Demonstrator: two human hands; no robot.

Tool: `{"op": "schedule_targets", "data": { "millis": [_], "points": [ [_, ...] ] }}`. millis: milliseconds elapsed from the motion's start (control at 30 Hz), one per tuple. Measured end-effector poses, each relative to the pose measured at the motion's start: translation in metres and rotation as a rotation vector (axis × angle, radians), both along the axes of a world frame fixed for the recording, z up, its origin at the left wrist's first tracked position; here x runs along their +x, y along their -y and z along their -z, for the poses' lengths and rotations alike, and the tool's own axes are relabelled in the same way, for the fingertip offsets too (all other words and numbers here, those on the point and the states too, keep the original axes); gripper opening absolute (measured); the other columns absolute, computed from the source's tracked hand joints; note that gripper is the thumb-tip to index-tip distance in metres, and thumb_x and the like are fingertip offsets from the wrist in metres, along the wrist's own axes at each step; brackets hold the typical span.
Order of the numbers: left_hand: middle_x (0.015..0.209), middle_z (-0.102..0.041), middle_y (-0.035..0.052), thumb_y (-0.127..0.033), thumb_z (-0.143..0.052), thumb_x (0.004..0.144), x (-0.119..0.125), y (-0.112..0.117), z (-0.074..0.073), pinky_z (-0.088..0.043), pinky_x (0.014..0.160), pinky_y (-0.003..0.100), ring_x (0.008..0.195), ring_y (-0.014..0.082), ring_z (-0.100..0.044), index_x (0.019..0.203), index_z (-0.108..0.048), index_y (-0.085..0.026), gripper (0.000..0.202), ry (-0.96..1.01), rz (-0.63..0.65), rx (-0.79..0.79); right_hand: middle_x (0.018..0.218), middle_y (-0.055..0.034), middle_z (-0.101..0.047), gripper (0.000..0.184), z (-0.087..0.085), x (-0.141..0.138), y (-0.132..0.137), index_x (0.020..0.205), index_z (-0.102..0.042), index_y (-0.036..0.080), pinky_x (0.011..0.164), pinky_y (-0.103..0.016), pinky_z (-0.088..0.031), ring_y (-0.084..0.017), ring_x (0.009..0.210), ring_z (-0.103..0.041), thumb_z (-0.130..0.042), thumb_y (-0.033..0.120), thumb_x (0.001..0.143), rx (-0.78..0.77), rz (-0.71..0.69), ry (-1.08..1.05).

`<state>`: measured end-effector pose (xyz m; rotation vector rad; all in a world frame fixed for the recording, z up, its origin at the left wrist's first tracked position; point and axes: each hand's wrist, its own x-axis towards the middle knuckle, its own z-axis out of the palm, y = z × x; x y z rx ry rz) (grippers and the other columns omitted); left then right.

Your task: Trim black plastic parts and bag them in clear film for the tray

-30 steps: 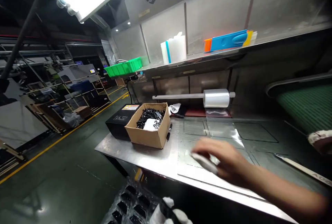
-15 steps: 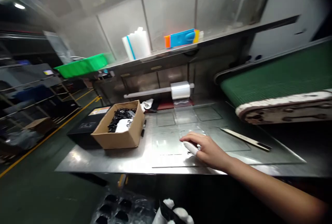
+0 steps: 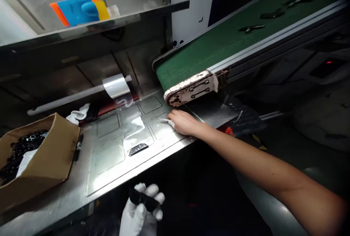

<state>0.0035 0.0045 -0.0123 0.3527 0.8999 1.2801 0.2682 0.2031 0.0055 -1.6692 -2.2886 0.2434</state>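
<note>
My left hand [image 3: 142, 207], in a white glove, is at the bottom and grips a black plastic piece [image 3: 146, 200] between thumb and fingers. My bare right hand [image 3: 182, 122], with a white cover on one finger, is closed at the right side of the clear plate on the bench. From its fingers a thin pale utility knife [image 3: 163, 120] points left; its handle is hidden in the hand. On the plate [image 3: 109, 155] lies another small black piece [image 3: 138, 149], at the front end of a strip of clear film [image 3: 133, 121].
A film roll [image 3: 116, 85] hangs on a white rod behind the plate. A cardboard box [image 3: 57, 152] of black parts stands left, with a black marker [image 3: 78, 148] beside it. The green conveyor [image 3: 197, 55] overhangs the bench at right and carries several dark parts.
The view has swung right. My right hand has left the film strip and closed on the knife that lay on the plate. My left hand has risen with its black piece.
</note>
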Motion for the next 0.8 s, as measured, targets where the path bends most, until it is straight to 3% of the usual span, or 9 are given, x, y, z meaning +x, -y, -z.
{"op": "schedule_targets", "data": {
  "millis": [100, 167, 267, 333, 400, 500, 633, 733, 800],
  "points": [
    [0.135, -0.070, 0.0119, -0.035, -0.081, 0.082, 0.003, 0.003, -0.012, -0.055, 0.058, 0.020, 0.082, 0.0199, -0.075, 0.116, -0.074, -0.031, 0.034, 0.007, -0.028, 0.076, 0.126, -0.0122, -0.062, 0.042, -0.019, -0.010, 0.024, 0.127, -0.060, 0.016, 0.088, -0.033, -0.047, -0.026, 0.103, -0.064, -0.059, 0.006, 0.086, -0.058, -0.139, -0.083],
    [0.143, -0.064, 0.0128, -0.037, -0.078, 0.085, 0.004, 0.005, -0.015, -0.053, 0.054, 0.016, 0.077, 0.0149, -0.073, 0.119, -0.072, -0.030, 0.035, 0.009, -0.024, 0.149, 0.130, -0.0090, -0.064, 0.038, -0.033, -0.020, 0.047, 0.135, -0.057, 0.019, 0.093, -0.032, -0.047, -0.025, 0.112, -0.064, -0.058, 0.017, 0.097, -0.132, -0.332, -0.243],
    [0.141, -0.065, 0.0118, -0.043, -0.075, 0.087, 0.007, 0.008, -0.013, -0.049, 0.048, 0.013, 0.072, 0.0125, -0.073, 0.121, -0.072, -0.031, 0.036, 0.023, -0.007, 0.192, 0.136, -0.0017, -0.066, 0.033, -0.051, -0.035, 0.080, 0.141, -0.059, 0.026, 0.101, -0.029, -0.046, -0.019, 0.122, -0.062, -0.046, 0.032, 0.110, -0.329, -0.671, -0.481],
    [0.130, -0.071, 0.0086, -0.045, -0.074, 0.088, 0.009, 0.011, -0.012, -0.049, 0.046, 0.012, 0.073, 0.0135, -0.074, 0.121, -0.072, -0.032, 0.035, 0.044, 0.004, 0.193, 0.129, 0.0006, -0.070, 0.030, -0.057, -0.045, 0.095, 0.135, -0.064, 0.027, 0.097, -0.026, -0.048, -0.017, 0.116, -0.066, -0.048, 0.032, 0.111, -0.425, -0.797, -0.525],
    [0.110, -0.076, 0.0044, -0.045, -0.073, 0.089, 0.011, 0.013, -0.012, -0.048, 0.046, 0.011, 0.076, 0.0150, -0.075, 0.121, -0.071, -0.033, 0.034, 0.065, 0.025, 0.197, 0.117, -0.0005, -0.074, 0.024, -0.059, -0.052, 0.102, 0.127, -0.067, 0.025, 0.088, -0.026, -0.051, -0.017, 0.104, -0.069, -0.053, 0.027, 0.108, -0.460, -0.828, -0.507],
    [0.090, -0.076, 0.0019, -0.045, -0.071, 0.091, 0.010, 0.015, -0.013, -0.045, 0.044, 0.011, 0.061, 0.0109, -0.069, 0.122, -0.071, -0.032, 0.033, 0.081, 0.089, 0.232, 0.108, -0.0034, -0.074, 0.022, -0.059, -0.059, 0.103, 0.125, -0.066, 0.023, 0.078, -0.028, -0.052, -0.020, 0.093, -0.070, -0.054, 0.022, 0.106, -0.449, -0.822, -0.437],
    [0.097, -0.077, 0.0059, -0.047, -0.072, 0.090, 0.010, 0.017, -0.013, -0.045, 0.042, 0.013, 0.060, 0.0110, -0.067, 0.124, -0.070, -0.030, 0.038, 0.075, 0.109, 0.216, 0.101, -0.0048, -0.074, 0.023, -0.063, -0.064, 0.103, 0.124, -0.066, 0.021, 0.066, -0.028, -0.050, -0.021, 0.081, -0.070, -0.059, 0.031, 0.105, -0.452, -0.851, -0.335],
    [0.095, -0.077, 0.0069, -0.048, -0.078, 0.084, 0.010, 0.018, -0.013, -0.053, 0.049, 0.017, 0.063, 0.0128, -0.068, 0.124, -0.070, -0.026, 0.046, 0.055, 0.063, 0.176, 0.095, -0.0042, -0.074, 0.039, -0.067, -0.066, 0.105, 0.122, -0.066, 0.019, 0.059, -0.026, -0.047, -0.021, 0.077, -0.071, -0.075, 0.045, 0.094, -0.477, -0.836, -0.237],
    [0.086, -0.076, 0.0050, -0.047, -0.080, 0.083, 0.008, 0.019, -0.012, -0.056, 0.052, 0.019, 0.058, 0.0121, -0.066, 0.127, -0.069, -0.024, 0.051, 0.073, 0.097, 0.166, 0.094, -0.0035, -0.074, 0.051, -0.068, -0.067, 0.107, 0.123, -0.064, 0.019, 0.058, -0.027, -0.046, -0.022, 0.076, -0.071, -0.084, 0.047, 0.085, -0.464, -0.828, -0.207]
  ]
}}
